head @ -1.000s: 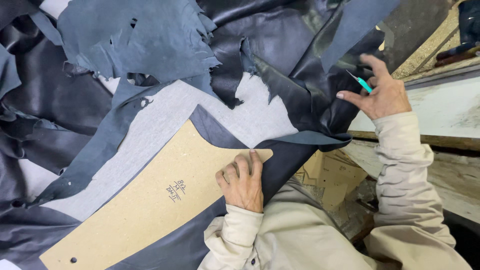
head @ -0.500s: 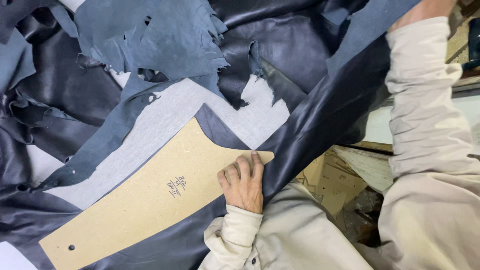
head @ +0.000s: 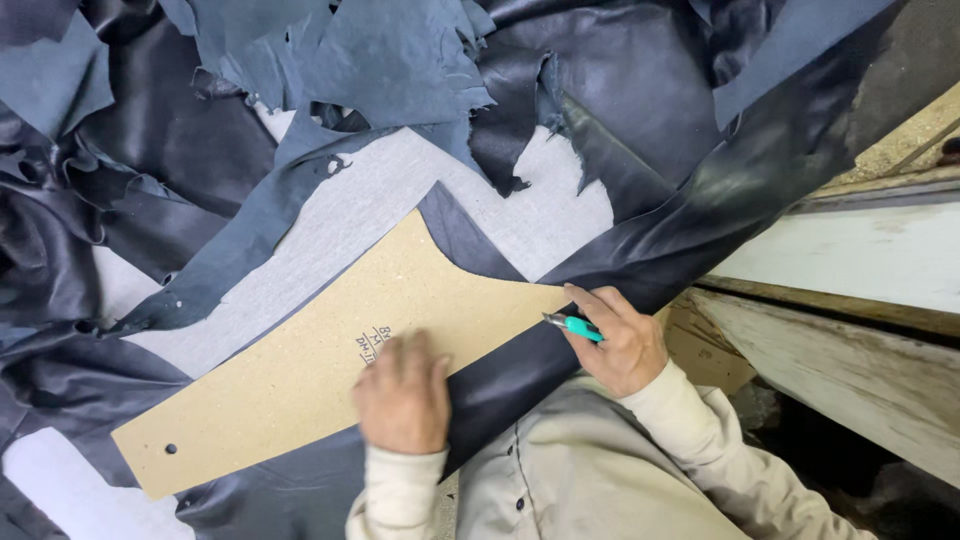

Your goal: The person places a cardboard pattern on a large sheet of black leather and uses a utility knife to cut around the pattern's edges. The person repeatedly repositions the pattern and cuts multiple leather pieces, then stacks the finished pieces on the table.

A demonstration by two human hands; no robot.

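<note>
Left hand (head: pixel 402 395) flat, fingers together, pressing cardboard pattern template (head: pixel 330 345) onto dark leather hide (head: pixel 520 375). Right hand (head: pixel 618 338) clamped on teal-handled knife (head: pixel 574 326), blade at template's right edge. Grey cutting table (head: pixel 370 215) beyond, leather scraps (head: pixel 380 60) farther.

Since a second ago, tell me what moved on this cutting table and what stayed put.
The right hand, holding the teal-handled knife, came down from up over the dark leather to the near end of the cardboard pattern. The left hand slid leftward along the pattern and still presses it flat. The pattern, the leather pieces and the grey table surface lie as before.
</note>
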